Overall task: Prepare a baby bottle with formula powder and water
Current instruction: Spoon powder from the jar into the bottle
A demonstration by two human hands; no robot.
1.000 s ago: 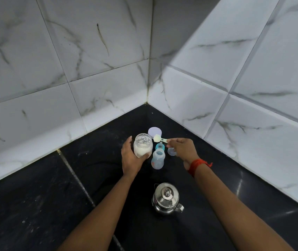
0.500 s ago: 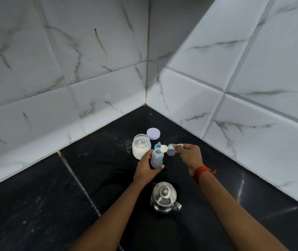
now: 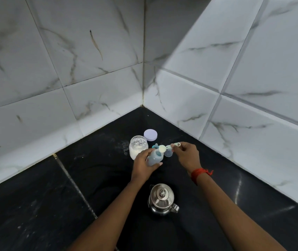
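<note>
— Black stone counter (image 3: 35,205) in a corner of white marble-veined tiles (image 3: 90,69). How far along?

— Nearest, lidded steel kettle (image 3: 161,198), upright and untouched; water step judged still to come. Beyond it, left hand (image 3: 144,163) wrapped around small translucent blue baby bottle (image 3: 154,157), standing open on the counter.

— And the powder?

— Right hand (image 3: 186,154) pinching pale green measuring scoop (image 3: 168,147) by its handle, heaped white bowl poised right over the bottle mouth. Not yet tipped, apparently. Powder already inside: cannot tell.

— Farther back?

— Clear dome cap (image 3: 168,153) just right of the bottle, blue teat ring (image 3: 155,146) just behind. Then open glass jar of white formula (image 3: 138,146) at far left, its lilac round lid (image 3: 150,134) farthest, flat on the counter. Left to do, judging so: tipping, water, closing, shaking.
</note>
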